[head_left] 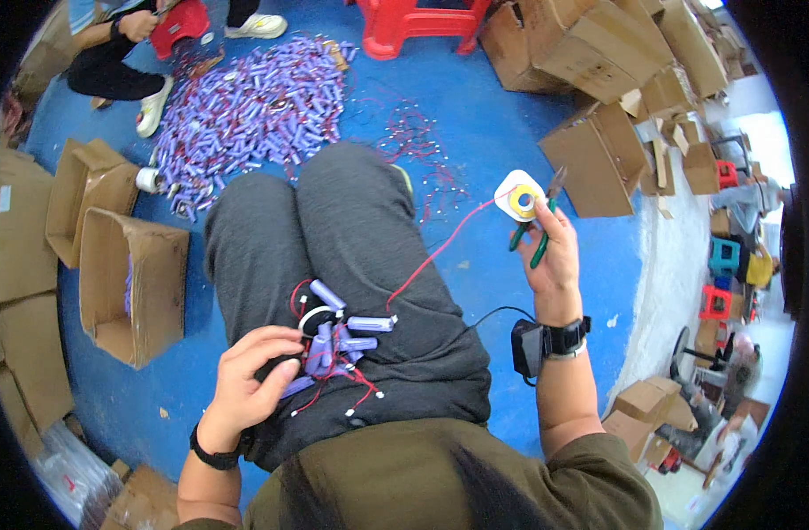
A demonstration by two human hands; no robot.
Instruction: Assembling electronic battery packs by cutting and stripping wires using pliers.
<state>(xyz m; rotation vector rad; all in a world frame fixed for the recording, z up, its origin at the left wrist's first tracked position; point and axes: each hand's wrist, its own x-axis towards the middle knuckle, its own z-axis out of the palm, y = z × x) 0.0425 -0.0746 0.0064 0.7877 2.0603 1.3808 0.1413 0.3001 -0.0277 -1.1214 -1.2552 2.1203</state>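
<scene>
Olive cloth shirt (378,477); right hand (554,254) clasping green-handled pliers (539,251); left hand (252,369) by smooth purple cylinders (367,324), grip unclear

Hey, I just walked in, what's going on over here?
A seated person has a loose bunch of purple cylinders with red leads on their lap, and their left hand is at its edge. The right hand holds green-handled cutters and a white-and-yellow spool-like piece, with a red wire running from it toward the lap. A big pile of similar cylinders lies on the blue floor in front, with another person beside it.
</scene>
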